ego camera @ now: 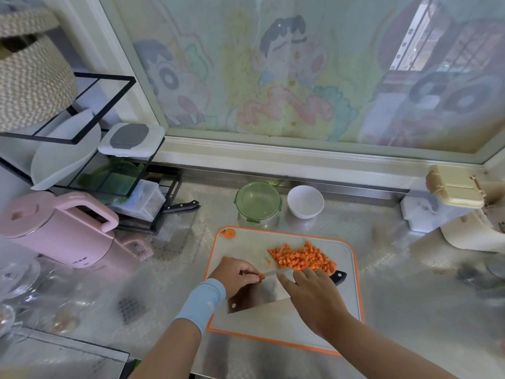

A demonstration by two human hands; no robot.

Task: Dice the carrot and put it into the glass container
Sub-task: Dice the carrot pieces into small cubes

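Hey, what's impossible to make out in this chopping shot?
- Head view: how much of the carrot piece remains, covered by the left hand.
- Head view: the knife handle's front, under the right hand.
- Head view: the second knife blade, behind the black rack.
- Head view: the glassware at the left edge, blurred and cropped.

Orange carrot dice [302, 257] on an orange-rimmed grey board [352, 272], green-lidded glass container [258, 201], pink kettle [58, 231].

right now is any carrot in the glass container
No, the glass container shows no orange; the diced carrot lies piled on the cutting board.
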